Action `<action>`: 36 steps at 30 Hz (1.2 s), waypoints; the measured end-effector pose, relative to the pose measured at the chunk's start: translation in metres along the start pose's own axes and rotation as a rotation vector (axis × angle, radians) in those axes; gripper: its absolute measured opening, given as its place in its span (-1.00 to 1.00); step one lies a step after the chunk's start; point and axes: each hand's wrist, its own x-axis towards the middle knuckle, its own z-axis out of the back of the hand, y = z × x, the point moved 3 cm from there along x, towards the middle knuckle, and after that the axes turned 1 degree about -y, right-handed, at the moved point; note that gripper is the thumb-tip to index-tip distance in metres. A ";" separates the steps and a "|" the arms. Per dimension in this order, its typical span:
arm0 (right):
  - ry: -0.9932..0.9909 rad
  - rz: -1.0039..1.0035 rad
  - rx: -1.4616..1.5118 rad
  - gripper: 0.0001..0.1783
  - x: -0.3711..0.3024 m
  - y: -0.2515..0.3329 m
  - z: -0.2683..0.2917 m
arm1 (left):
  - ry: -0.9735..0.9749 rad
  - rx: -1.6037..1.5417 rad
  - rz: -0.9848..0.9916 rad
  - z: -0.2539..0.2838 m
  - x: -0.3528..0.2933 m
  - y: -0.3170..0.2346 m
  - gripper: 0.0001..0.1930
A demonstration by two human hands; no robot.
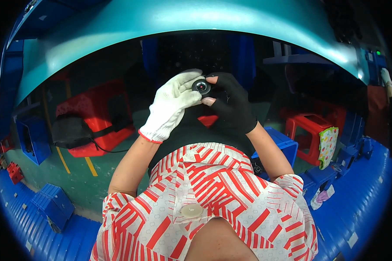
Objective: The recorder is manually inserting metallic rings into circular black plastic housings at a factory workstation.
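A small round black part point(201, 87) with a shiny ring and a reddish dot at its centre is held up between both hands, above my lap. My left hand point(172, 101), in a white knit glove with a red cuff edge, is closed on the part's left side, thumb below and fingers above. On the other side, my right hand point(233, 103) pinches it with bare thumb and fingertip showing from a black glove. The part's underside is hidden.
A teal tabletop point(178, 16) curves across the far side. Red stools point(93, 102) stand at left, one with a black bag point(72, 132). To the right are another red stool point(301, 130) with a patterned cloth point(328, 147) and a blue crate point(285, 145). More blue crates point(52, 202) sit at lower left.
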 end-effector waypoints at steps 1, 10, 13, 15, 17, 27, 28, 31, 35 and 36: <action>0.000 0.000 0.001 -0.56 -0.001 0.002 -0.001 | 0.010 0.068 -0.061 -0.001 -0.002 -0.002 -0.40; 0.059 -0.129 0.084 -0.52 -0.008 -0.005 -0.007 | 0.043 0.159 -0.169 -0.003 -0.009 -0.002 -0.31; 0.054 -0.092 0.069 -0.52 -0.007 -0.006 -0.009 | 0.038 0.155 -0.166 -0.002 -0.010 -0.003 -0.30; 0.048 -0.103 0.088 -0.54 -0.006 -0.006 -0.009 | 0.039 0.143 -0.162 -0.001 -0.010 -0.003 -0.30; 0.041 -0.108 0.089 -0.53 -0.005 -0.004 -0.008 | 0.040 0.180 -0.180 0.001 -0.007 -0.002 -0.30; -0.127 -0.070 -0.406 -0.43 0.024 -0.005 0.026 | -0.223 0.287 -0.275 0.010 0.002 -0.010 -0.46; -0.158 -0.006 -0.408 -0.49 0.027 -0.002 0.032 | -0.257 0.347 -0.265 0.005 0.001 -0.015 -0.50; -0.259 0.332 -0.446 -0.61 0.033 0.034 0.065 | -0.257 0.496 -0.411 -0.031 -0.015 -0.040 -0.57; -0.464 0.416 -0.605 -0.73 0.057 0.057 0.137 | -0.087 0.762 -0.873 -0.058 -0.016 -0.082 -0.60; -0.518 0.374 -0.643 -0.73 0.067 0.055 0.157 | -0.061 0.793 -0.972 -0.065 -0.010 -0.092 -0.61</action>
